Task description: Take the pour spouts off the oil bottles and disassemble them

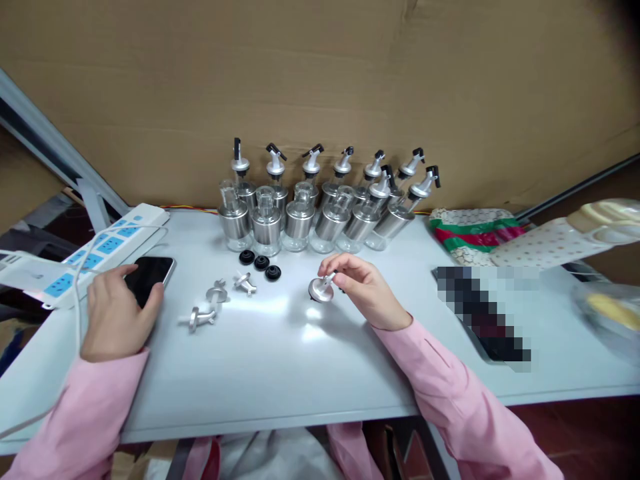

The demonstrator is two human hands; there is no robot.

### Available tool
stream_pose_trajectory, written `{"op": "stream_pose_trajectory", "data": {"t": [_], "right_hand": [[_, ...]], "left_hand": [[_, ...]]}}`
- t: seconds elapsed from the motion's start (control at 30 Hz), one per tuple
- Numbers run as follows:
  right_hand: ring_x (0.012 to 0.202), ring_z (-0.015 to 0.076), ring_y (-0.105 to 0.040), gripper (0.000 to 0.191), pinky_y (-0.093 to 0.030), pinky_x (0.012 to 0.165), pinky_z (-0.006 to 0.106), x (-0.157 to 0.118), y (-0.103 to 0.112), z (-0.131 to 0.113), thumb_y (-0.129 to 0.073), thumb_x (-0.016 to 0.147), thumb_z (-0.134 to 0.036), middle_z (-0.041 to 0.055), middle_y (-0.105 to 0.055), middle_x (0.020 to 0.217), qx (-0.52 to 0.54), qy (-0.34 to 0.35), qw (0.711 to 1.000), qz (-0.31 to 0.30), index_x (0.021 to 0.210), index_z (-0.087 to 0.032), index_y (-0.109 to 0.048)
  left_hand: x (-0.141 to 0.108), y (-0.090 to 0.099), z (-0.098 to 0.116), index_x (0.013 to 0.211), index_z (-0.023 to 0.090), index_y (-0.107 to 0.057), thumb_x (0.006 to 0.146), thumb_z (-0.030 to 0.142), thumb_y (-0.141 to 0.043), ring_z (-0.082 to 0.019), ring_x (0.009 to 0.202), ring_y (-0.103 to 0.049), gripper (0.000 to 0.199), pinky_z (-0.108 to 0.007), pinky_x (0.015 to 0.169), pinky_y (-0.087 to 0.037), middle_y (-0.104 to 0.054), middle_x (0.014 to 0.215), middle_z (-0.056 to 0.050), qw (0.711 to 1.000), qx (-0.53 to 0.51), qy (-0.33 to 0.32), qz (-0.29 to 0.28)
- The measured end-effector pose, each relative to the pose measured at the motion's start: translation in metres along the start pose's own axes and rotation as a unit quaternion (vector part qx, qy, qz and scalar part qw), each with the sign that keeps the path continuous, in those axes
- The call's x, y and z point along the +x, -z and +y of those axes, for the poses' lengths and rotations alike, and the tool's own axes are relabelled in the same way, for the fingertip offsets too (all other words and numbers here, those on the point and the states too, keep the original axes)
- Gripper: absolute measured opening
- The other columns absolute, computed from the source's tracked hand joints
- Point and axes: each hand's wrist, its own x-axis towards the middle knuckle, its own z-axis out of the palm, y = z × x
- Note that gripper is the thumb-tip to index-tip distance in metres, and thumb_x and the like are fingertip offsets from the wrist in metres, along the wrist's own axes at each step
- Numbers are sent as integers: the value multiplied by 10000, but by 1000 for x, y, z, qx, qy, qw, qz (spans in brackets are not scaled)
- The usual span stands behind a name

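R hand [367, 287] w/ silver spout [321, 289], L hand [120, 313] on phone [150, 277]

Right hand [369, 288] pinches silver pourer [321, 289]

Left hand [120, 310] rests at a phone [150, 277] beside a power strip [107, 248]. On the table [270, 373], 3 black stoppers [261, 263] and 3 loose pourers [217, 293] lie before clustered bottles [360, 225], 4 of them open.

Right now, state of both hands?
Left hand: resting on the phone, fingers spread, not closed around it.
Right hand: fingertips closed on a silver pourer top.
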Motion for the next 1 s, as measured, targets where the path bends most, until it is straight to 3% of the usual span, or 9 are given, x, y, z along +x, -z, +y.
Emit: {"op": "stream_pose_trajectory", "data": {"t": [0.13,0.23,0.47,1.0], "right_hand": [[802,165,-618,248,-473,707,316,0,-3,-2,-677,751,-422,41,-676,881,45,-39,998,1,785,-206,-561],[808,185,-632,286,-476,699,327,0,-5,-5,-678,734,-441,52,-697,869,57,-61,996,18,774,-214,-510],[798,194,-641,315,-474,676,327,0,-3,-9,-680,715,-469,41,-704,822,52,-67,996,37,766,-220,-494],[789,190,-637,277,-475,700,335,-1,1,-9,-641,750,-463,21,-681,776,22,-60,997,51,808,-232,-500]], "left_hand": [[15,-1,-8,1328,-3,-302,828,520,-343,-427,1199,-418,725,-530,908,-391,-431,1280,-294,985,92,71,-128],[21,-4,-13,1339,-19,-292,816,586,-334,-430,1191,-424,800,-489,895,-400,-434,1264,-305,975,116,83,-171],[31,-10,-21,1183,-105,-447,714,667,-445,-406,1177,-416,903,-414,994,-321,-522,1146,-301,978,126,69,-152],[31,-4,-17,1185,-74,-445,682,663,-482,-389,1217,-385,893,-411,1017,-330,-481,1172,-276,976,88,105,-169]]}}
